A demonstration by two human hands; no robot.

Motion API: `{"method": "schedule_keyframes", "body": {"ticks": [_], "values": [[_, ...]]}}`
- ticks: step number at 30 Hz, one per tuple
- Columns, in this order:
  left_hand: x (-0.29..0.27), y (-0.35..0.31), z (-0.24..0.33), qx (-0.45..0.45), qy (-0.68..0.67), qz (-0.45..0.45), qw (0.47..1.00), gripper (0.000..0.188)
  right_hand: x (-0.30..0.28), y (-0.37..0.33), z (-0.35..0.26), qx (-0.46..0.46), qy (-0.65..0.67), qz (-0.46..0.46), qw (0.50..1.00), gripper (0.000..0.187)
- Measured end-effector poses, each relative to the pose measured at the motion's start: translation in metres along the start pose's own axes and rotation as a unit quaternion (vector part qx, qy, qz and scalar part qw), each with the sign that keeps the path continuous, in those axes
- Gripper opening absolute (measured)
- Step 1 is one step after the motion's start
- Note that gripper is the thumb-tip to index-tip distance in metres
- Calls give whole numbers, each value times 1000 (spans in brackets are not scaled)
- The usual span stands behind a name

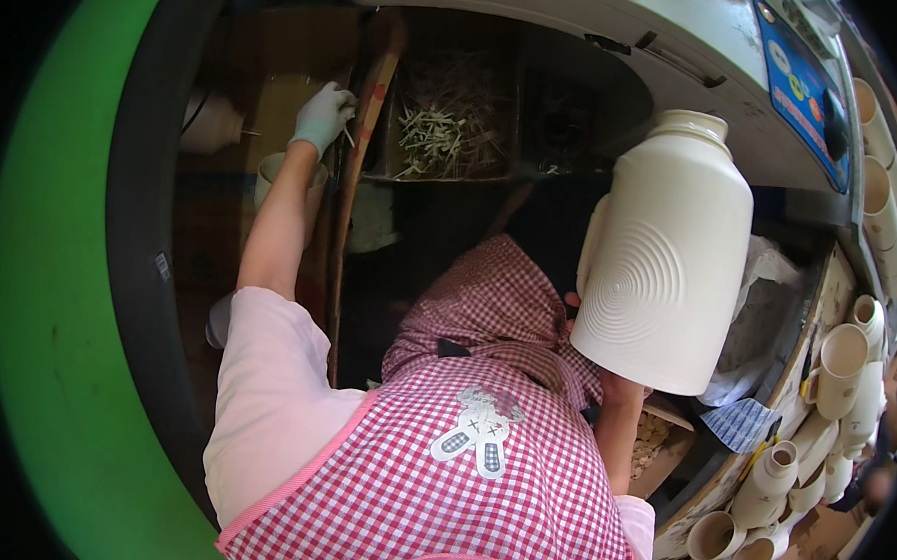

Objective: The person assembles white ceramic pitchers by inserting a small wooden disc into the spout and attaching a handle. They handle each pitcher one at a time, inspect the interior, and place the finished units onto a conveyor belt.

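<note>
My right hand [619,388] supports a large cream ceramic jug [659,264] from beneath and behind. The jug is nearly upright, with a short neck, concentric ridges on its side and a handle at its left; most of that hand is hidden behind it. My left hand [323,117], in a pale glove, reaches far forward beside a worn wooden slat [368,116]. Its fingers are curled, and a small pale piece shows at the fingertips, too small to name. Right of the slat, a box [381,167] contains pale greenish strips [437,139].
Cream jugs and vases [765,484] crowd the right side. A white machine housing [550,14] spans the top. Under my left forearm is a pale cup-like vessel [270,177]. A blue patterned cloth or mask [739,425] lies by the bench edge, and a green surface [59,263] is left.
</note>
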State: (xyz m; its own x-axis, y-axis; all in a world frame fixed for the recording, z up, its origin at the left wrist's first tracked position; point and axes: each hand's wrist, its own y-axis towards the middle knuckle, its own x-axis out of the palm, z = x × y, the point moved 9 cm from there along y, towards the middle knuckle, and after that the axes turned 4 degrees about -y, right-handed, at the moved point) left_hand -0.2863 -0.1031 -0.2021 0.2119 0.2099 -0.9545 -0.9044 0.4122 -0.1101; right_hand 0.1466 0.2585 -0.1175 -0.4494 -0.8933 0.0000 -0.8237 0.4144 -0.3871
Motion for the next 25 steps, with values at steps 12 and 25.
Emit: {"method": "schedule_keyframes", "body": {"ticks": [12, 25], "values": [[-15, -75, 108, 34, 126, 25, 991, 73, -27, -9, 56, 112, -61, 10, 992, 43], [-197, -305, 116, 21, 5, -25, 999, 32, 291, 104, -102, -246, -320, -212, 890, 82]]}}
